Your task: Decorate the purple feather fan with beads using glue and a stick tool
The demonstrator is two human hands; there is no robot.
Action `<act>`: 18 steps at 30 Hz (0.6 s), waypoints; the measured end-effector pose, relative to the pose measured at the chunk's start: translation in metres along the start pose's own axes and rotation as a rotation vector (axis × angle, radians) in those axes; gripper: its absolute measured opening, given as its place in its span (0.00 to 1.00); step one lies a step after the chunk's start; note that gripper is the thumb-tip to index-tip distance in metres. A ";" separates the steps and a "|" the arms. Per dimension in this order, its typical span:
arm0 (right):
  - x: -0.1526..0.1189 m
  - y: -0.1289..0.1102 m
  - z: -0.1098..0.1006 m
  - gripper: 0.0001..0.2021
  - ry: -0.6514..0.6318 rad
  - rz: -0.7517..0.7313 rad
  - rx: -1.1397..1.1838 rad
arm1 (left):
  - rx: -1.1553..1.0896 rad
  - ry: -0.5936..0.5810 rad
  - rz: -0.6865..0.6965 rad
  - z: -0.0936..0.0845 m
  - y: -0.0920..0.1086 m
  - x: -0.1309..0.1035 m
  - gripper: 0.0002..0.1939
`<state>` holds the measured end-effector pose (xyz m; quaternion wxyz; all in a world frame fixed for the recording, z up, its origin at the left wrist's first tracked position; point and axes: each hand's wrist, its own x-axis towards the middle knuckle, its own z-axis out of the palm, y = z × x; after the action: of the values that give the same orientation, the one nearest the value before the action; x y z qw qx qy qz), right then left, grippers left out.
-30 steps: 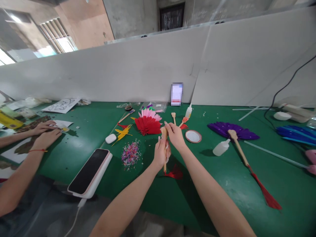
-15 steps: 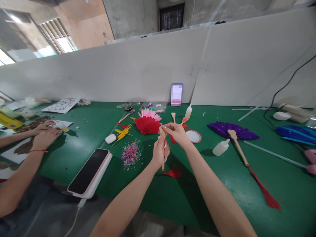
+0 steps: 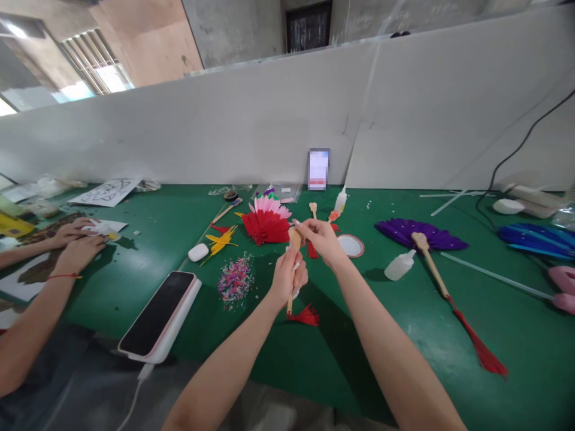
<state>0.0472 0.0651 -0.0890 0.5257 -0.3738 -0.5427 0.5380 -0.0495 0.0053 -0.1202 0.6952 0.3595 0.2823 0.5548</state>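
My left hand (image 3: 288, 276) is wrapped round a wooden fan handle (image 3: 294, 237), which stands nearly upright with its broad carved head at the top. A red tassel (image 3: 306, 315) hangs from the lower end. At the handle's head, the fingertips of my right hand (image 3: 321, 238) are pinched on its edge. Just behind and left of the head is a red and pink feather fan (image 3: 265, 222); whether it is joined to the handle I cannot tell. Right of my hands lie a purple feather fan (image 3: 395, 233) with a wooden handle and a white squeeze bottle (image 3: 401, 265).
Left of my hands are a pile of colourful sequins (image 3: 236, 280), yellow feathers (image 3: 221, 241), a white case (image 3: 198, 252) and a charging phone (image 3: 157, 316). A round white lid (image 3: 351, 246) and an upright glue bottle (image 3: 341, 200) stand beyond. A co-worker's hands (image 3: 81, 245) work at far left.
The handle's lower end and tassel have swung slightly left, and its head shows a bit more. Both hands keep their hold. The whole view has shifted a little.
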 end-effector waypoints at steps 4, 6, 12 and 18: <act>-0.001 -0.004 -0.001 0.20 0.017 0.008 -0.007 | -0.007 -0.035 -0.006 -0.002 0.001 0.000 0.23; -0.001 -0.004 -0.001 0.20 0.032 0.010 -0.013 | -0.009 -0.041 -0.012 -0.003 0.001 0.000 0.22; 0.001 -0.003 -0.001 0.22 0.047 0.034 -0.024 | -0.011 -0.056 -0.020 -0.003 0.001 0.000 0.22; -0.002 -0.010 -0.015 0.20 -0.095 0.138 -0.019 | -0.047 -0.073 -0.038 -0.005 0.000 0.002 0.22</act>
<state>0.0634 0.0647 -0.0815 0.4576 -0.3895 -0.5450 0.5848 -0.0530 0.0081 -0.1233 0.7239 0.3575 0.2504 0.5343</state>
